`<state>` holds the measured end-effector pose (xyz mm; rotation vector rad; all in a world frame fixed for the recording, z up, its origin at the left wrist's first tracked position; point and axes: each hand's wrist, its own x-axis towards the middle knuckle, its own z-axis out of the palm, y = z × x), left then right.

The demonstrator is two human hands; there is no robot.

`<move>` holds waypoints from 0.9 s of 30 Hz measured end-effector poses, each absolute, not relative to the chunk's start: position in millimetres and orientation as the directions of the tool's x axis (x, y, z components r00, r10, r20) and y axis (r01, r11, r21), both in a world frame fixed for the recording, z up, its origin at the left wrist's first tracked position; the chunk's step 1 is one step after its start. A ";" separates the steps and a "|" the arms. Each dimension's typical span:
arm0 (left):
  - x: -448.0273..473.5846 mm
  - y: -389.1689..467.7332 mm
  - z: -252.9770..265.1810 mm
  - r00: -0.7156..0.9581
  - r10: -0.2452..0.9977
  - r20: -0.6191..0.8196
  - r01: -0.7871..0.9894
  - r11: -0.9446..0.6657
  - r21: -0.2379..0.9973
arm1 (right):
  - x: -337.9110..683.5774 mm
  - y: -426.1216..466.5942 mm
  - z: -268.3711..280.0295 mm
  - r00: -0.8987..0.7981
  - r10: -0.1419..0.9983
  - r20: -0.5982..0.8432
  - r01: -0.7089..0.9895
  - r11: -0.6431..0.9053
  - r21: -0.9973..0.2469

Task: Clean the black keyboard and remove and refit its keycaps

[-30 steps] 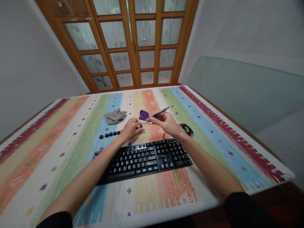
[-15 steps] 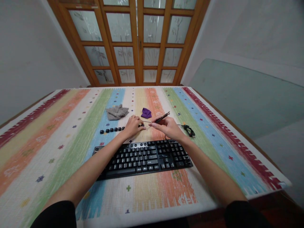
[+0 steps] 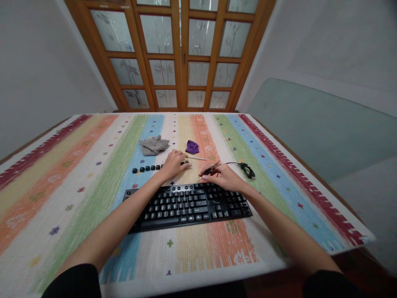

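Observation:
My left hand (image 3: 174,164) rests on the cloth behind the keyboard, at the right end of a row of black keycaps (image 3: 147,168). Its thumb and fingers are bent around a dark keycap (image 3: 186,162), partly covered. My right hand (image 3: 223,177) is closed on a keycap puller (image 3: 213,168) with a dark body and thin wire loops. The loops point left, just over the back edge of the black keyboard (image 3: 186,207). Some upper keys of the keyboard are hidden by my right hand, and its left end by my left forearm.
Behind my left hand lies a crumpled grey cloth (image 3: 154,145), with a small purple cloth (image 3: 192,147) to its right. A thin metal rod (image 3: 197,158) lies between the hands. The coiled keyboard cable (image 3: 247,170) is at right on the striped tablecloth (image 3: 102,174).
My right hand has drawn away from my left hand, to the right and toward the keyboard, with the keycap puller tipped lower. My left hand has stayed at the row of keycaps.

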<state>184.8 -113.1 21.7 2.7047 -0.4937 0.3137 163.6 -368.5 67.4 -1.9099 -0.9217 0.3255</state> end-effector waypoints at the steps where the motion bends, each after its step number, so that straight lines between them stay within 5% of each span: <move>1: 181.3 -113.4 25.1 0.907 -0.291 0.304 -0.388 -0.857 0.339 | 162.4 -369.7 66.7 0.675 0.724 0.141 0.455 -0.258 -0.852; 6: 146.8 -113.1 47.4 0.871 -0.338 0.357 -0.473 -0.771 0.425 | 156.6 -374.7 60.4 0.656 0.748 0.100 0.449 -0.280 -0.849; 17: 69.2 -104.9 56.8 0.924 -0.383 0.011 -0.326 -0.771 0.547 | 153.9 -377.1 46.1 0.674 0.729 0.122 0.457 -0.281 -0.844; 27: 47.3 -110.7 48.6 0.938 -0.346 -0.028 -0.276 -0.792 0.545 | 147.0 -369.3 46.5 0.684 0.713 0.151 0.489 -0.296 -0.820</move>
